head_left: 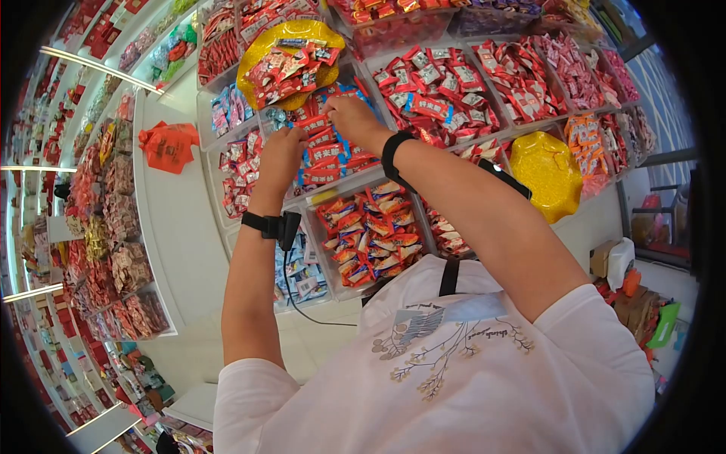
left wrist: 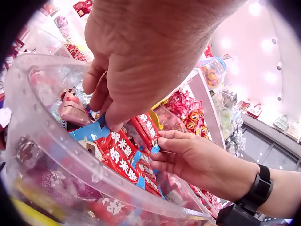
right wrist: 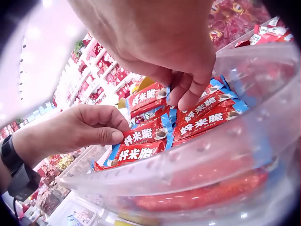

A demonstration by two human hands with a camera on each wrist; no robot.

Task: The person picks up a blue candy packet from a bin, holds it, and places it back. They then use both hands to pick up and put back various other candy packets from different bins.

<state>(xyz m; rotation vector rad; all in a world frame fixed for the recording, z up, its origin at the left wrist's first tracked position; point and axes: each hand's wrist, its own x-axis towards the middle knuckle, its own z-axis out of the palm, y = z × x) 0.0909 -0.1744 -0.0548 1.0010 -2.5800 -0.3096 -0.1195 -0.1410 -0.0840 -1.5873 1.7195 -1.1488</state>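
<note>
In the head view both hands work over a clear plastic bin (right wrist: 207, 153) of red snack bars with blue wrapper ends. My right hand (head_left: 357, 121) pinches one snack bar (right wrist: 148, 100) by its blue end, raised a little above the rows, as the right wrist view shows. Across from it, my left hand (head_left: 281, 155) has thumb and finger on the end of another red snack bar (right wrist: 141, 135) lying among the rest. Its fingertips are partly hidden behind the hand in the left wrist view. More bars (left wrist: 123, 157) lie in rows under both hands.
A yellow scalloped tray (head_left: 248, 76) heaped with red packets sits just beyond the bin. A second yellow tray (head_left: 546, 178) stands at the right. Bins of wrapped sweets (head_left: 370, 234) surround the hands. A red bag (head_left: 168, 146) lies on the white counter at left.
</note>
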